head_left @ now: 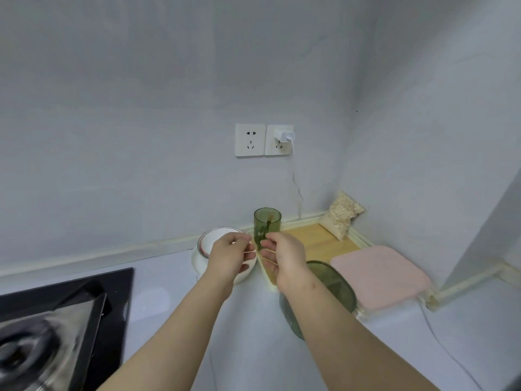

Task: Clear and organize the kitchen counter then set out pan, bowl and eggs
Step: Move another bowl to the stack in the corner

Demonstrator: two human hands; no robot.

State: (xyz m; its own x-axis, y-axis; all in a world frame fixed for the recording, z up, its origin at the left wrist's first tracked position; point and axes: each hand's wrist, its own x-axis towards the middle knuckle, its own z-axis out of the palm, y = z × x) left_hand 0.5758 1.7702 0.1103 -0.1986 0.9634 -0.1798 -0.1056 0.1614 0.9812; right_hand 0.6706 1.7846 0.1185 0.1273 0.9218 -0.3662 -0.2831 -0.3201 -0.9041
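My left hand [229, 253] and my right hand [283, 255] are held close together above the counter, each pinching thin pale sticks [251, 252] that look like chopsticks. Behind my left hand sits a white bowl [210, 239] stacked on a white dish. A green glass cup [267, 225] with a utensil inside stands just behind both hands. Under my right forearm lies a green glass bowl [335, 280]. No pan or eggs are in sight.
A wooden board [315, 241] lies by the wall with a bag of grains [342, 214] in the corner. A pink lidded container [380, 275] sits at the right. A black gas stove [56, 320] fills the lower left. Wall sockets [263, 139] hold a charger.
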